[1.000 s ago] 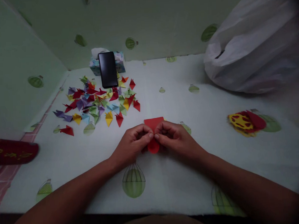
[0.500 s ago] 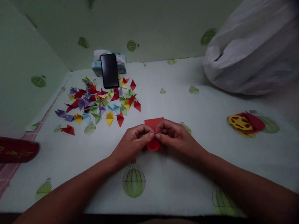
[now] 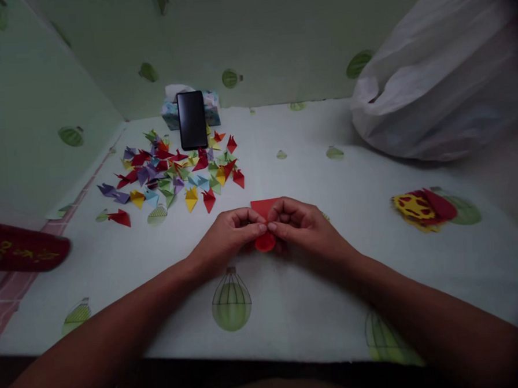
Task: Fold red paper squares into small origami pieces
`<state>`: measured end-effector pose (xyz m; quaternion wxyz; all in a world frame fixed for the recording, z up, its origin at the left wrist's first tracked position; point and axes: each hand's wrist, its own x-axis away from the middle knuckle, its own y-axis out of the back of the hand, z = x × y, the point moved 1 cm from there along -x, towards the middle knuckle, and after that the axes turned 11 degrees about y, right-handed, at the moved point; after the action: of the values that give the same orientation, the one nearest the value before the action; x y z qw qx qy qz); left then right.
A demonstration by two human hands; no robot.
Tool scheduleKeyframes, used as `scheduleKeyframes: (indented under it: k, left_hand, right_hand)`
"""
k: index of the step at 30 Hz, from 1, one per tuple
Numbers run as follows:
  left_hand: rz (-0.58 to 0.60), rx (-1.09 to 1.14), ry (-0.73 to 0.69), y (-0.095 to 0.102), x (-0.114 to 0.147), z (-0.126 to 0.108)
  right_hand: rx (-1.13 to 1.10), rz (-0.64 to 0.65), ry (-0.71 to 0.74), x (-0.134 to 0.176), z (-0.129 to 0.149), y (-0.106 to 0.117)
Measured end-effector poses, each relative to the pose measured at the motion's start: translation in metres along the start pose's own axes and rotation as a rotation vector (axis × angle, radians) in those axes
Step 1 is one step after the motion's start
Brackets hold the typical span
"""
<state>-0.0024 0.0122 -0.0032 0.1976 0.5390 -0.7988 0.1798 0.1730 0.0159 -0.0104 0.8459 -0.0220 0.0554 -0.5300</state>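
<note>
The left hand (image 3: 230,233) and right hand (image 3: 308,226) pinch red paper (image 3: 265,243) inside the bench's (image 3: 317,312) near edge; room stretches right toward a white bag (image 3: 436,103); folded papers (image 3: 191,198) (phone (image 3: 192,120) behind) crowd left.

Dim light, dark right edge, seemingly soft focus

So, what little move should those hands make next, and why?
Probably press firmly to crease the red paper piece with the rounded near end: the bare left hand and right hand pinch it, thumb tips close together, and that near end looks curved rather than pressed flat.
</note>
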Motion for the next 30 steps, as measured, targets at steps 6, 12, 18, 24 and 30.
scheduleKeyframes:
  k: [6, 12, 18, 24, 30]
  left_hand:
    - [-0.043, -0.084, 0.004, -0.001, 0.0009, -0.0042]
    - [-0.048, -0.11, 0.013, -0.0029, 0.0025, -0.0038]
    - [-0.042, -0.141, -0.018, -0.0032, 0.003, -0.0041]
    - [-0.012, -0.104, -0.025, -0.0046, 0.0041, -0.0045]
    - [0.015, -0.048, -0.087, -0.0055, 0.0045, -0.005]
  right_hand:
    - [0.004, 0.029, 0.004, -0.0006, 0.0009, 0.0014]
    - [0.231, 0.063, 0.121, -0.0015, 0.0022, 0.0036]
    - [0.061, 0.061, 0.072, -0.0021, -0.0013, 0.0041]
    - [0.03, 0.082, 0.039, -0.0024, -0.0015, 0.0042]
    - [-0.053, 0.036, 0.054, -0.0012, -0.0013, 0.0026]
